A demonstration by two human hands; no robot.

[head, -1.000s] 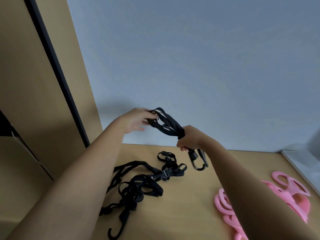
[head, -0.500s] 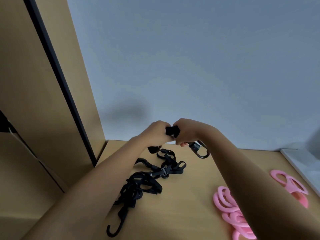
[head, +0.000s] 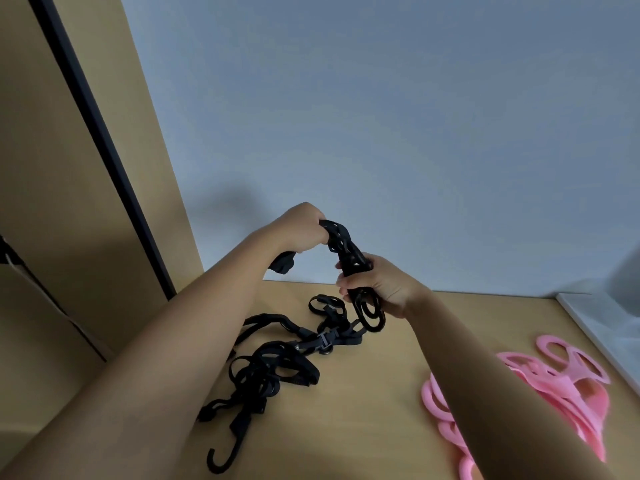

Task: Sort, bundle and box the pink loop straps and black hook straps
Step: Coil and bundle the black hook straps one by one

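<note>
**Two bare arms, two bare hands**

Only the person's arms are in view. The left forearm (head: 156,358) and the right forearm (head: 485,393) are both uncovered along all the length that shows. The left hand (head: 301,226) and the right hand (head: 384,289) are bare as well, wrists included. The forearms look broad at the lower edge and narrow toward the wrists, with shadow dulling their undersides.

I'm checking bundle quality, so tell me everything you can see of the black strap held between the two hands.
The held black strap is folded into a thick, matte bundle of webbing-like layers, slanting in the air above the wooden table. The left hand grips its upper end; the right hand grips its lower part. Rounded black loops hang below the right fist, close to the loose black pile; contact cannot be told.
</note>
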